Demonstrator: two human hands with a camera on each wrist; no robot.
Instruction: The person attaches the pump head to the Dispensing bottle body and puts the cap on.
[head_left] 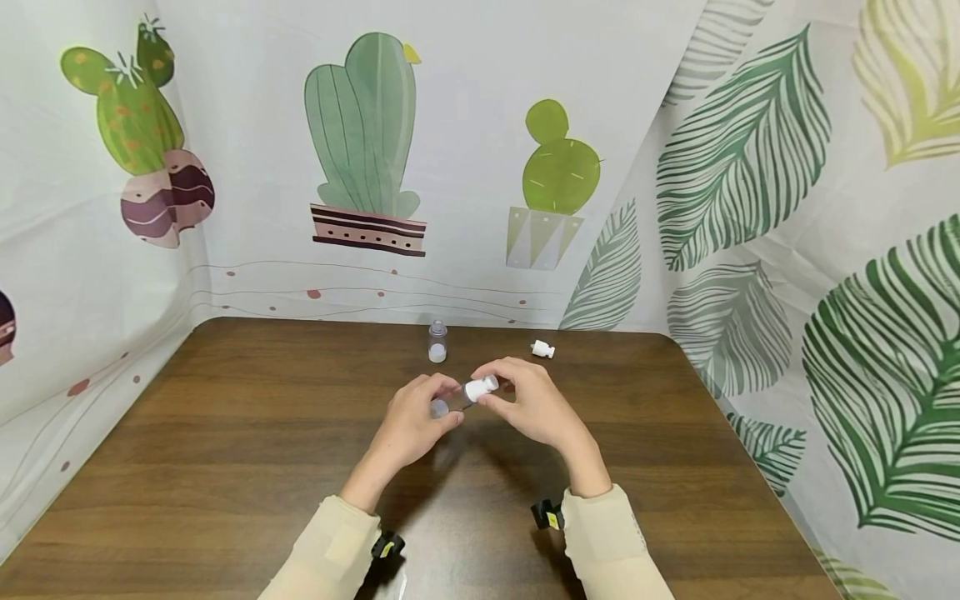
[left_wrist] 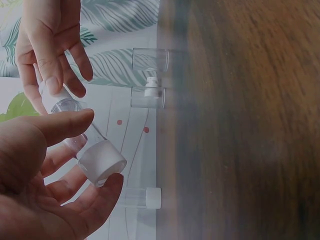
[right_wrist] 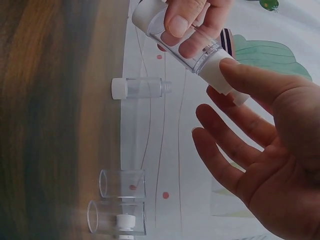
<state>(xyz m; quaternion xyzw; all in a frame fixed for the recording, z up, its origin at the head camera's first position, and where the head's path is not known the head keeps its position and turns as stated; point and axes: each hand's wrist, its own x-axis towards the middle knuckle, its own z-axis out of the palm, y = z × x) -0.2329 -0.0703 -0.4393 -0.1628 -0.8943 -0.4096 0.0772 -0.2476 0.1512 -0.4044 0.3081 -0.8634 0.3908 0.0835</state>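
My left hand grips a clear small bottle with a white base, the fingers and thumb curled round its body. The bottle is tilted above the table, its white top up to the right in the head view. With thumb and index finger my right hand pinches the white pump top, which sits at the bottle's neck. The other right fingers hang loosely apart. Beyond the hands an open-necked clear bottle with a white base stands upright.
A loose white pump top is at the table's back right. Two clear caps show in the right wrist view: one cap beside another cap near the loose pump top. A patterned cloth hangs behind the brown table.
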